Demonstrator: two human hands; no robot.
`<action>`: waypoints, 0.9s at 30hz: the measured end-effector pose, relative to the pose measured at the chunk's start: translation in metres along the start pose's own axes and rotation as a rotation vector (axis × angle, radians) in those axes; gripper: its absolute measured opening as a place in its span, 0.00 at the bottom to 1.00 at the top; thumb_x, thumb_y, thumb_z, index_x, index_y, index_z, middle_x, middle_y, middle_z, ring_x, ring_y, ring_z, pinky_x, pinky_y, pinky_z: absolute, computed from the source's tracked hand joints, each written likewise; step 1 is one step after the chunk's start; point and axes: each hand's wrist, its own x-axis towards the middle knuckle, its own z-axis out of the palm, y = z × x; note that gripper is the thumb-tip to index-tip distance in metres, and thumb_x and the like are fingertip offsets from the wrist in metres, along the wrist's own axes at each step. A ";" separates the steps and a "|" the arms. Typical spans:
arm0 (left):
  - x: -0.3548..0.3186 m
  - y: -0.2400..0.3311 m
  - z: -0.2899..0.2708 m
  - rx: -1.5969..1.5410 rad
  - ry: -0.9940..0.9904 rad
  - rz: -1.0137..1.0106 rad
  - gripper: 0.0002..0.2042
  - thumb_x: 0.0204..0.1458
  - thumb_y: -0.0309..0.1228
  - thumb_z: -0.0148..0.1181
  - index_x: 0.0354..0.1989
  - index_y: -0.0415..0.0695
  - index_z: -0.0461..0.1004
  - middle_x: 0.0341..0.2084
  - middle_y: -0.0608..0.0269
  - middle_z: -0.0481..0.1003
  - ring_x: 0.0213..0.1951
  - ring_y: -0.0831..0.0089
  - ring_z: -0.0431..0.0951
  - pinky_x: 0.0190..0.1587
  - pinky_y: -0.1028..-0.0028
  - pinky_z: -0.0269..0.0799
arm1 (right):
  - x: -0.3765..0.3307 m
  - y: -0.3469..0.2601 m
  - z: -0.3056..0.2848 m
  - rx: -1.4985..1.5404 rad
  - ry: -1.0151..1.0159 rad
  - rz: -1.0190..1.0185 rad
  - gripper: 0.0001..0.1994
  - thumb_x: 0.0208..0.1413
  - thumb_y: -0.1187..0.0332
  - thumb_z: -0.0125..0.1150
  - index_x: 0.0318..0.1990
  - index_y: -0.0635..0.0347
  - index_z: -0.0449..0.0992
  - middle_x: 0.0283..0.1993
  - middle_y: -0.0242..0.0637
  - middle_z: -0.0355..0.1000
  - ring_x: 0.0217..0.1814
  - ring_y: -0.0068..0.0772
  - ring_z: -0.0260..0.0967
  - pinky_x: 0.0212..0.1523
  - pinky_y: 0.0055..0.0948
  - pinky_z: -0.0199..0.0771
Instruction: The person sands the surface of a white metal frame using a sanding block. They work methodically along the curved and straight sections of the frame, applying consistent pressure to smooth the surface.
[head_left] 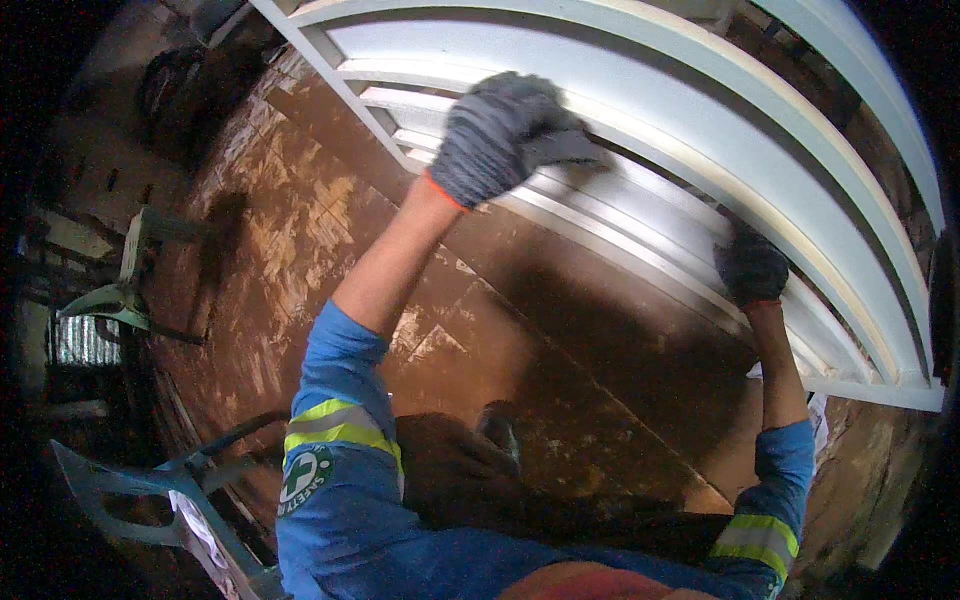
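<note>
Left hand [500, 140]: blurred
Dark block [568, 150]: blurred at left fingertips
Right hand [752, 268]: fingertips indistinct in shadow
White frame [640, 82]: cut off above left fingers

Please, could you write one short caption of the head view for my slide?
Gloved left hand and gloved right hand at a white slatted frame, over a stained brown floor.
</note>
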 end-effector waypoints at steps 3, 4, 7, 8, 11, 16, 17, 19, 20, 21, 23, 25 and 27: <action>-0.003 -0.003 -0.001 0.030 -0.026 -0.084 0.11 0.45 0.36 0.64 0.37 0.48 0.79 0.40 0.57 0.77 0.45 0.58 0.76 0.51 0.64 0.70 | -0.001 -0.006 -0.007 -0.075 -0.002 -0.007 0.25 0.46 0.52 0.59 0.54 0.44 0.71 0.43 0.42 0.76 0.43 0.46 0.75 0.41 0.45 0.77; -0.011 -0.017 -0.006 0.048 -0.032 -0.143 0.11 0.45 0.36 0.63 0.37 0.48 0.79 0.40 0.57 0.77 0.45 0.58 0.76 0.51 0.64 0.70 | -0.001 -0.004 -0.011 -0.070 0.001 -0.004 0.25 0.46 0.52 0.59 0.53 0.44 0.71 0.43 0.42 0.76 0.43 0.46 0.75 0.42 0.46 0.76; -0.032 -0.078 -0.035 0.344 -0.237 -0.258 0.16 0.50 0.22 0.51 0.40 0.58 0.80 0.39 0.61 0.77 0.43 0.63 0.76 0.49 0.69 0.71 | 0.000 -0.010 -0.012 -0.033 -0.054 0.012 0.25 0.46 0.51 0.59 0.53 0.45 0.71 0.44 0.42 0.75 0.43 0.46 0.75 0.44 0.46 0.75; -0.033 -0.084 -0.038 0.363 -0.189 -0.293 0.18 0.48 0.20 0.49 0.40 0.58 0.80 0.38 0.61 0.77 0.43 0.63 0.76 0.48 0.69 0.72 | 0.002 -0.012 -0.017 -0.029 -0.105 0.028 0.25 0.46 0.51 0.59 0.54 0.44 0.71 0.45 0.42 0.75 0.43 0.47 0.75 0.45 0.46 0.75; -0.029 -0.057 -0.018 0.172 -0.138 -0.326 0.11 0.46 0.26 0.56 0.39 0.51 0.79 0.38 0.59 0.77 0.43 0.60 0.76 0.48 0.65 0.71 | 0.001 -0.013 -0.017 0.002 -0.095 0.037 0.25 0.46 0.51 0.59 0.54 0.44 0.71 0.46 0.42 0.75 0.43 0.46 0.75 0.45 0.46 0.75; -0.023 -0.026 -0.001 0.100 0.069 -0.177 0.09 0.46 0.34 0.61 0.36 0.49 0.79 0.38 0.58 0.77 0.43 0.58 0.75 0.51 0.62 0.68 | 0.003 -0.002 -0.010 0.005 -0.064 0.015 0.26 0.46 0.52 0.60 0.54 0.44 0.70 0.46 0.42 0.74 0.46 0.45 0.73 0.47 0.44 0.74; -0.029 -0.044 -0.006 0.038 0.077 -0.207 0.09 0.45 0.35 0.61 0.34 0.49 0.80 0.39 0.58 0.77 0.43 0.58 0.75 0.51 0.60 0.67 | 0.004 -0.007 -0.015 0.006 -0.094 0.025 0.26 0.47 0.53 0.60 0.56 0.44 0.68 0.47 0.43 0.74 0.49 0.45 0.72 0.49 0.43 0.73; -0.031 -0.066 -0.032 0.020 -0.025 -0.480 0.06 0.49 0.33 0.58 0.32 0.48 0.80 0.30 0.58 0.78 0.34 0.60 0.78 0.41 0.67 0.73 | -0.001 -0.006 -0.015 0.009 -0.127 0.042 0.26 0.47 0.53 0.60 0.57 0.44 0.67 0.48 0.43 0.73 0.51 0.45 0.71 0.51 0.42 0.72; -0.054 -0.104 -0.043 0.212 0.040 -0.312 0.06 0.48 0.32 0.59 0.32 0.48 0.80 0.30 0.59 0.79 0.33 0.61 0.78 0.40 0.67 0.74 | 0.003 -0.010 -0.010 0.027 -0.119 0.030 0.26 0.47 0.53 0.60 0.56 0.44 0.67 0.48 0.43 0.73 0.51 0.46 0.71 0.51 0.42 0.72; -0.062 -0.113 -0.039 0.166 0.062 -0.372 0.06 0.48 0.31 0.59 0.32 0.48 0.80 0.30 0.59 0.79 0.33 0.62 0.78 0.40 0.68 0.74 | 0.003 -0.011 -0.003 0.035 -0.121 0.025 0.26 0.47 0.54 0.60 0.56 0.44 0.68 0.48 0.43 0.73 0.51 0.46 0.71 0.51 0.42 0.72; -0.055 -0.101 -0.031 0.104 0.052 -0.397 0.06 0.47 0.28 0.59 0.33 0.48 0.80 0.30 0.59 0.78 0.34 0.61 0.78 0.41 0.67 0.73 | 0.000 -0.005 -0.001 -0.004 -0.026 -0.013 0.26 0.46 0.52 0.59 0.55 0.45 0.69 0.46 0.42 0.75 0.47 0.45 0.73 0.48 0.42 0.74; -0.048 -0.079 -0.009 0.036 0.063 -0.300 0.08 0.44 0.28 0.60 0.34 0.46 0.79 0.32 0.58 0.78 0.36 0.59 0.77 0.43 0.64 0.72 | 0.002 -0.003 -0.001 -0.005 0.001 -0.025 0.26 0.46 0.52 0.59 0.54 0.46 0.70 0.45 0.42 0.75 0.45 0.44 0.74 0.46 0.42 0.75; -0.027 -0.032 0.000 0.050 0.059 -0.188 0.12 0.44 0.28 0.61 0.40 0.44 0.76 0.38 0.57 0.77 0.42 0.60 0.76 0.49 0.64 0.70 | 0.000 0.002 -0.003 0.016 -0.062 0.005 0.26 0.46 0.52 0.59 0.54 0.45 0.70 0.45 0.42 0.75 0.45 0.45 0.74 0.47 0.42 0.75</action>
